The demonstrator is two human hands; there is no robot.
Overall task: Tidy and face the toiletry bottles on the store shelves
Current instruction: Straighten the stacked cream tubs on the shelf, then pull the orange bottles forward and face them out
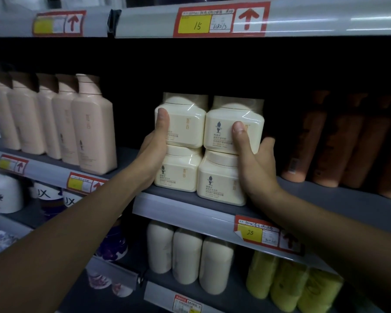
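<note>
So the cream jars [209,150] are sitting in a two-by-two stack right at the front edge of the middle shelf [339,199], labels facing out. The left hand [152,152] is wrapped against the left side of the stack, thumb pressed on the front of the upper-left jar; the right hand [255,163] does the same on the right side, thumb on the upper-right jar. Both grips are closed around the stack from the sides, squeezing it together rather than lifting, as far as I can tell.

Progress-wise: this block looks pretty much faced, though the top-right jar sits slightly off from the one under it, so probably a last nudge is needed. Left of the jars, the pink bottles [95,129] are lined up neatly already. Right of the jars, the orange-brown bottles [325,141] stand further back in the dark and look like they could be pulled forward. Below the jars, the white bottles [185,251] and yellow bottles [287,283] are too blurry to judge.
</note>
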